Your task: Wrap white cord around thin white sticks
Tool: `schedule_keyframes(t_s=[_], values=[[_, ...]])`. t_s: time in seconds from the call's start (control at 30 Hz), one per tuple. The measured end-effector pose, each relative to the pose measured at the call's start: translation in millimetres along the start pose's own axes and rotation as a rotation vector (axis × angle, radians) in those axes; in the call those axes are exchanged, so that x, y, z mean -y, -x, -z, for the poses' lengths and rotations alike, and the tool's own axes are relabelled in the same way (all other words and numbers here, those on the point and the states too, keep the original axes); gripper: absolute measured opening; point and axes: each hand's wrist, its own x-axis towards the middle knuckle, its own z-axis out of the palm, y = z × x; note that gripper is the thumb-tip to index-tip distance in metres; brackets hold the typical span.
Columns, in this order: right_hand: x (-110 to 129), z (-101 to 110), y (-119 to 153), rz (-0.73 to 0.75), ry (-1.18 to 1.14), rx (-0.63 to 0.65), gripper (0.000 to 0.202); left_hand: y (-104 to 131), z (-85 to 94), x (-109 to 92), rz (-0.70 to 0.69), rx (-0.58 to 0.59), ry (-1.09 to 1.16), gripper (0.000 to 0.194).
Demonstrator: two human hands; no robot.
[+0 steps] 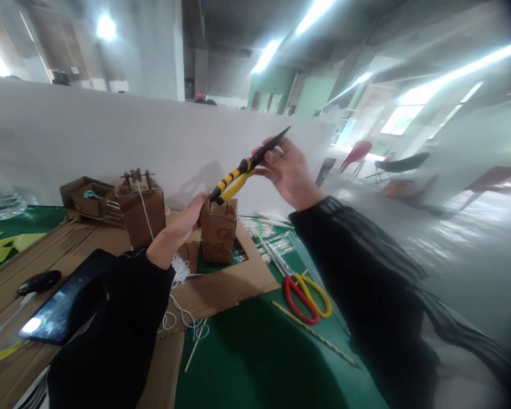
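Observation:
My right hand (293, 173) is raised with its fingers closed around the dark jaws of needle-nose pliers (243, 167). Their yellow-and-black handles slant down to the left, and the ends come in front of the top of a small cardboard box (218, 238). The box stands upright, with short sticks showing at its top. On its left side, my left hand (186, 218) grips the upper edge; most of its fingers are hidden behind the box. Left of that hand is another cardboard box (141, 213) with a stick axle on top and a white string hanging down.
Scissors (309, 298) with red and yellow handles lie on the green table near a thin patterned stick (315, 334). White string (180, 270) lies loose on cardboard. At left are a phone (70, 298), a black mouse (40, 282) and an open cardboard tray (83, 199). A white partition (89, 130) rises behind.

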Motion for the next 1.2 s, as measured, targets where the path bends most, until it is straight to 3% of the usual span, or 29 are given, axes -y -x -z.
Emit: schedule_keyframes(t_s=[0.4,0.57,1.2], values=[[-42,15,24,-0.152,-0.208,-0.172,0.012,-1,-1.6,3,-0.014,0.054,0.053,0.031],[-47,17,27,-0.193,-0.237,-0.190,0.011,3,-8.8,-1,-0.018,0.073,0.054,0.033],[-63,18,29,-0.275,-0.400,-0.274,0.011,2,-10.5,3,-0.034,-0.038,-0.059,0.025]])
